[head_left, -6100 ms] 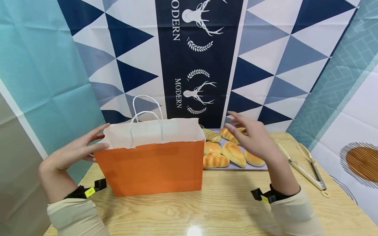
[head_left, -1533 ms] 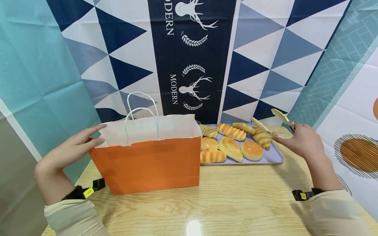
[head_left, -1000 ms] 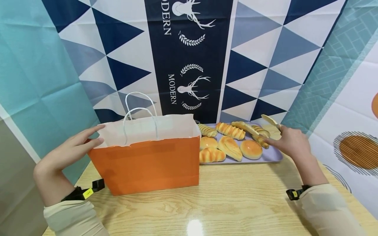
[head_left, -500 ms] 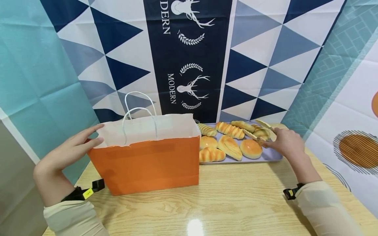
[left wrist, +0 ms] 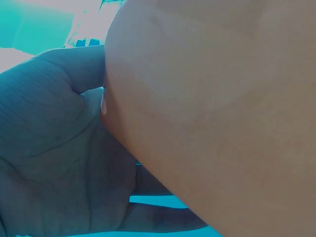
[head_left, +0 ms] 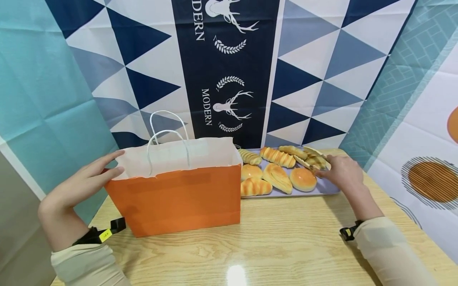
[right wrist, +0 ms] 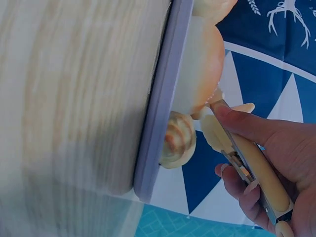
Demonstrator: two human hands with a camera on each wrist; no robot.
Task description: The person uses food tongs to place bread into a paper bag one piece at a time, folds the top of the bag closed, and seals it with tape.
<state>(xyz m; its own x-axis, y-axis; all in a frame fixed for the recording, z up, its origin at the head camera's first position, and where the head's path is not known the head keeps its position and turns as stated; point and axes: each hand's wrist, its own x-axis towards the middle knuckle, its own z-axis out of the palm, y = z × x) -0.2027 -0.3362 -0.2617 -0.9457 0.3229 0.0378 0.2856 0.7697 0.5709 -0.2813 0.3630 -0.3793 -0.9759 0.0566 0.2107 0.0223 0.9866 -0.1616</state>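
Note:
My left hand (head_left: 84,180) grips the top left edge of an orange paper bag (head_left: 179,202), which stands upright with its mouth open and white handles raised. In the left wrist view the bag's side (left wrist: 212,108) hides part of the fingers. My right hand (head_left: 345,171) holds food tongs (right wrist: 261,180) with cream-coloured tips and metal arms. The tips lie on either side of a brown-striped, croissant-like bread (head_left: 316,162) at the right of the tray. In the right wrist view its coiled end (right wrist: 177,140) shows near the tray's edge.
A lilac tray (head_left: 327,188) lies right of the bag, partly behind it. It bears several breads, among them a round bun (head_left: 303,179), an oval loaf (head_left: 277,178) and a striped roll (head_left: 256,186). A patterned cloth (head_left: 229,71) hangs close behind the wooden table (head_left: 272,238).
The right hand has picked up the tongs from the table's right side, then moved left and down until their tips came around the striped bread. The left hand stays at the bag.

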